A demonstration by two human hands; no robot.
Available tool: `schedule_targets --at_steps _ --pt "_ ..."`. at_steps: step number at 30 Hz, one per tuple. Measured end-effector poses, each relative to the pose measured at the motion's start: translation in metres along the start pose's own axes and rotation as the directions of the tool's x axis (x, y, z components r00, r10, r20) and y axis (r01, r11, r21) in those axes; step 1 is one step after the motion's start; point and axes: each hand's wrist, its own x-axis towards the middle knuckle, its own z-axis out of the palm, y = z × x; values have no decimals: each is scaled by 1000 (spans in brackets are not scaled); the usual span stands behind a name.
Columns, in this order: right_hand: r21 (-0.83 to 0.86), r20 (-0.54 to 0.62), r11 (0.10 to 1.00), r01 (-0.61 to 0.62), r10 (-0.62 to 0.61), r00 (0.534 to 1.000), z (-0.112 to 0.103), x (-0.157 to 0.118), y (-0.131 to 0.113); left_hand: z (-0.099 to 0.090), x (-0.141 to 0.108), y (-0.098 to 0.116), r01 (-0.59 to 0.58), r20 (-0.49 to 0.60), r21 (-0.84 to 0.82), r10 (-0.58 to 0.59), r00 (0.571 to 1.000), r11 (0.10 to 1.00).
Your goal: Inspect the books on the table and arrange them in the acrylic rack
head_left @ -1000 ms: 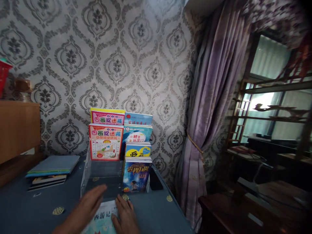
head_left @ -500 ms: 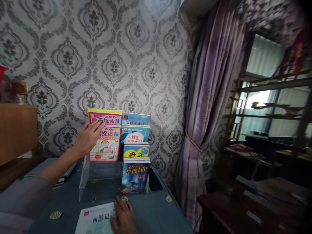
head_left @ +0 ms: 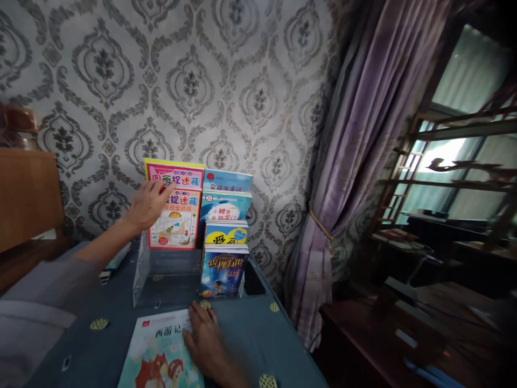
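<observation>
A clear acrylic stepped rack (head_left: 141,269) on the table holds books in two columns. My left hand (head_left: 150,205) is at the upper left edge of a red-bordered picture book (head_left: 173,231), fingers bent over its top and closed on it. Behind it stands a similar pink and yellow book (head_left: 183,173). The right column has a light-blue book (head_left: 228,179), a teal book (head_left: 226,207), a yellow and blue book (head_left: 226,235) and a dark-blue book (head_left: 224,274). My right hand (head_left: 205,339) lies flat, fingers stretched, along the right edge of a pale illustrated book (head_left: 155,345) before the rack.
A dark-blue cloth with yellow patches covers the table (head_left: 250,334). A black phone-like slab (head_left: 253,278) lies right of the rack. More books (head_left: 117,258) lie behind my left forearm. A wooden cabinet (head_left: 28,199) stands left, a purple curtain (head_left: 339,161) and dark desk (head_left: 363,334) right.
The view has tilted down, so more of the pale book's cover shows. My left hand stays at the red-bordered book's top, its fingers more bent. My right hand stays beside the pale book.
</observation>
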Motion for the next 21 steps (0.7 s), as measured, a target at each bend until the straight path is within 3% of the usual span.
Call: schedule_targets --at_steps 10,21 --pt "29 76 999 -45 42 996 -14 -1 -14 12 2 -4 -15 -41 59 18 999 998" --pt "23 55 999 -27 25 998 -10 -1 -10 13 4 -5 -7 -17 30 7 1000 1000"
